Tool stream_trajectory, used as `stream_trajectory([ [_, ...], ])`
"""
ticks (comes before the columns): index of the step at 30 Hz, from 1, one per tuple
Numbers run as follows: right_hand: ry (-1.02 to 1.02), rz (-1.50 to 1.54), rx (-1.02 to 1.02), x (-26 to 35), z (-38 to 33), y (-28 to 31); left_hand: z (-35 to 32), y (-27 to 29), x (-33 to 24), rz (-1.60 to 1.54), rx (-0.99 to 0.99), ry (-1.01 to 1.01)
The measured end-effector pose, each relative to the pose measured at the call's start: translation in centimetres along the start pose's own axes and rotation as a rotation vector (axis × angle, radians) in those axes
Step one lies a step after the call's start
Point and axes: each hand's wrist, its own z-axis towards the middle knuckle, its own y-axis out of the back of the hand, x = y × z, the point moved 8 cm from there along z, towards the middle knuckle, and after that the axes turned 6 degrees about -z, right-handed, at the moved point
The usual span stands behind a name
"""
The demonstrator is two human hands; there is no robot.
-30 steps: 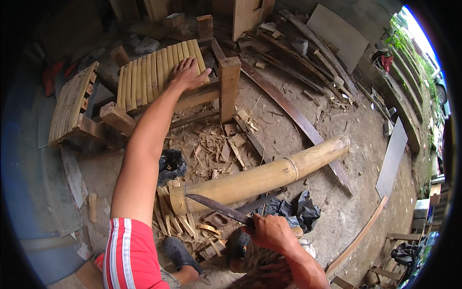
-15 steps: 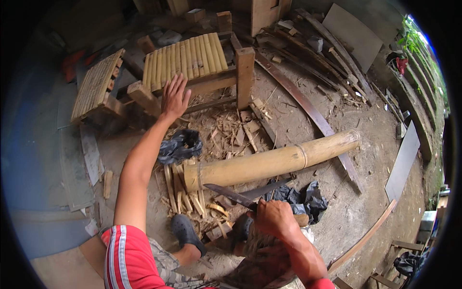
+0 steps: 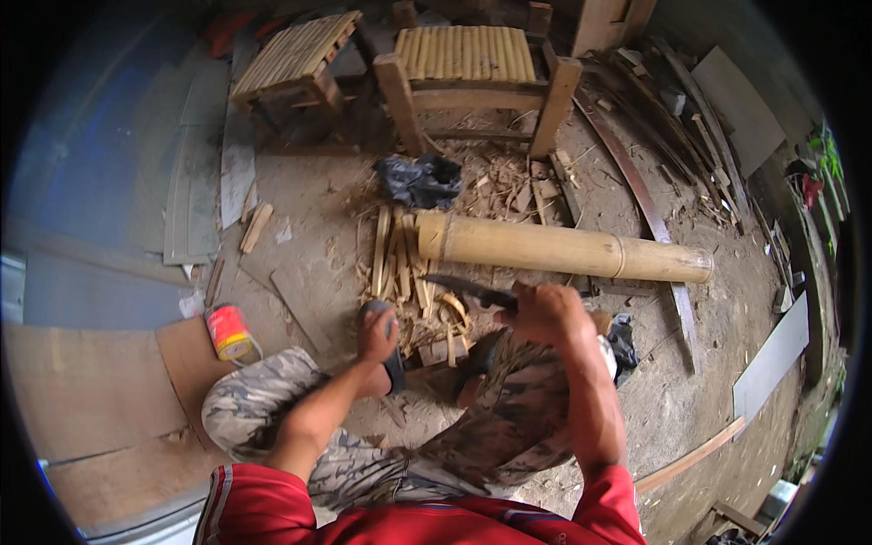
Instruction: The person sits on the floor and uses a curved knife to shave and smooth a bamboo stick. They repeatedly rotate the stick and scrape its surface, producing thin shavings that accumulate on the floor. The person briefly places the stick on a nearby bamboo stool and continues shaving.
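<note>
My right hand grips the handle of a dark-bladed knife, whose blade points left, just in front of the near end of a thick bamboo pole lying on the ground. My left hand hovers low by my left foot in a dark sandal. Its fingers are curled, and I cannot see whether it holds anything. A pile of split bamboo strips lies between the hands and the pole's cut end. My knees, in camouflage trousers, are bent below.
Two bamboo-slat stools stand beyond the pole, with a black bag in front of them. A red and yellow can lies at my left. Planks and curved laths lie at the right. Wood chips litter the dirt.
My left hand has left the stool's slats and drawn back down beside my foot. The right hand keeps its grip on the knife. The view has tilted, so the stools sit higher.
</note>
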Motion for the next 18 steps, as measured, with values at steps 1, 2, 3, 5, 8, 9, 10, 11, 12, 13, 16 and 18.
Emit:
stream_trajectory([
  [1, -0.009, -0.005, -0.015, 0.5, -0.2, 0.3, -2.8, 0.2, -0.9, -0.047, 0.038, 0.003],
  [2, -0.024, -0.010, -0.030, 1.0, -0.5, 0.4, -5.1, 0.4, -2.0, -0.099, 0.078, 0.002],
  [3, -0.026, -0.010, -0.068, 1.4, -1.0, 0.3, -7.1, 0.3, -2.2, -0.090, 0.099, 0.032],
  [5, -0.028, -0.024, -0.117, 2.6, -2.3, 0.6, -9.7, -0.3, -1.3, -0.126, 0.087, 0.103],
  [8, 0.001, -0.005, -0.113, 4.2, -2.7, -0.4, -11.2, -1.3, 1.2, -0.174, 0.068, 0.245],
  [9, 0.021, -0.017, -0.074, 5.0, -3.0, -1.0, -11.2, -1.6, 2.5, -0.184, 0.070, 0.327],
  [10, 0.034, -0.036, -0.038, 5.6, -3.1, -1.4, -10.7, -2.3, 3.5, -0.202, 0.069, 0.403],
  [11, 0.051, -0.055, -0.004, 5.9, -3.1, -1.7, -10.0, -2.6, 4.5, -0.171, 0.080, 0.487],
  [12, 0.064, -0.081, 0.018, 6.0, -2.9, -2.2, -9.2, -2.9, 5.6, -0.141, 0.092, 0.569],
  [13, 0.084, -0.105, 0.044, 6.1, -2.6, -3.2, -8.9, -3.1, 6.8, -0.105, 0.106, 0.657],
  [16, 0.104, -0.162, 0.067, 5.2, -2.5, -5.2, -5.4, -3.8, 8.5, -0.172, 0.055, 0.716],
  [18, 0.068, -0.169, 0.124, 4.6, -2.1, -5.9, -3.0, -3.8, 9.9, -0.221, 0.015, 0.805],
])
